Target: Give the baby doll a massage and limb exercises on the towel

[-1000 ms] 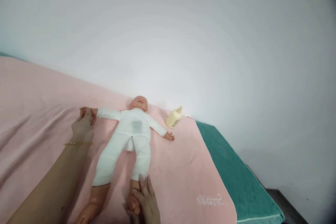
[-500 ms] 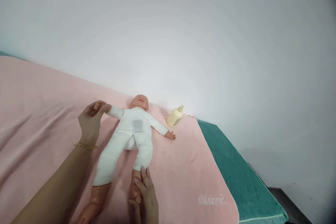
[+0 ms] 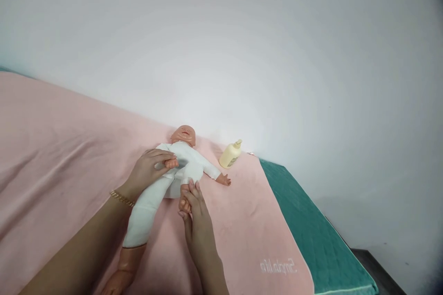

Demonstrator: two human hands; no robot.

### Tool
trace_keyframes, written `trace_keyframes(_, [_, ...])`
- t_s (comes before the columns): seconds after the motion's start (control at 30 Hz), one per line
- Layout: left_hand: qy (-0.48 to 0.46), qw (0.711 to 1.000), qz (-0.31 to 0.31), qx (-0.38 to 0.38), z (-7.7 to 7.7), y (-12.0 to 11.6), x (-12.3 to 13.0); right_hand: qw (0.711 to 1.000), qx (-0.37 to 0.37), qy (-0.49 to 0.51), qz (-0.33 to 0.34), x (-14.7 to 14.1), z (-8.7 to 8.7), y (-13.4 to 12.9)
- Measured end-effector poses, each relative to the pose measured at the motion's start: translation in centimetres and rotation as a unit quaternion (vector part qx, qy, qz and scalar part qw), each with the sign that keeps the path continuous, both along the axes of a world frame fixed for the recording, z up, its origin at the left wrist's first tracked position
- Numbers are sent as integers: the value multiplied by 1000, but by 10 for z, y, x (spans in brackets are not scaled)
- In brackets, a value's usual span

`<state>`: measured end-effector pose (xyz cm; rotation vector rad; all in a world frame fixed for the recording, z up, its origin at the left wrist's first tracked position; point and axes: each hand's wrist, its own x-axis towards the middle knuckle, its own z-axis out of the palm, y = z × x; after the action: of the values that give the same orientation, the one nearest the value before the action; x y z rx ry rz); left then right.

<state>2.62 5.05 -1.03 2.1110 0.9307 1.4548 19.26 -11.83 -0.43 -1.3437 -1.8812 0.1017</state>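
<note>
A baby doll (image 3: 188, 159) with a white cloth body lies face up on a pink blanket (image 3: 249, 226), its head toward the wall. My left hand (image 3: 152, 166) is closed around the doll's hand (image 3: 171, 163), holding that arm across the belly. Lower down, my right hand (image 3: 197, 205) grips the doll's foot (image 3: 184, 200), with that leg bent up toward the body. The other leg (image 3: 141, 219) lies stretched out toward me, and the other arm (image 3: 211, 170) rests out to the side.
A pale yellow pump bottle (image 3: 230, 154) stands beside the doll near the white wall (image 3: 221, 55). The blanket covers part of a green quilted mat (image 3: 311, 221), whose edge runs along the right. A dark surface (image 3: 375, 265) shows at the lower right.
My left hand has brought the doll's arm inward from the side to over its belly. My right hand has pushed the doll's foot up toward the body, bending the leg.
</note>
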Motion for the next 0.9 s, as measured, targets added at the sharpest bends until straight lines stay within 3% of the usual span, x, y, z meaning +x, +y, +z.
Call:
trace_keyframes(0.13, [6,1000,-8,5,0,3,-2,1000,-6,0,-1,-1,5,9])
trace_keyframes(0.3, [-62,994,20,-89,7,-6,-4,1000,7,-18,5,-1,0,0])
trace_keyframes(0.4, [-158,971,80,-163,11,-9,-6,999,26,-31,4,-2,-4,-16])
trace_keyframes(0.5, [-260,933,162,-191,11,-3,-12,998,32,-48,-6,-5,-10,-37])
trace_keyframes(0.7, [-470,815,223,-256,-19,26,-31,992,82,-92,-25,-2,-35,-68])
trace_keyframes(0.9, [-477,803,193,-301,-52,45,-45,980,152,-108,-64,6,-76,-79])
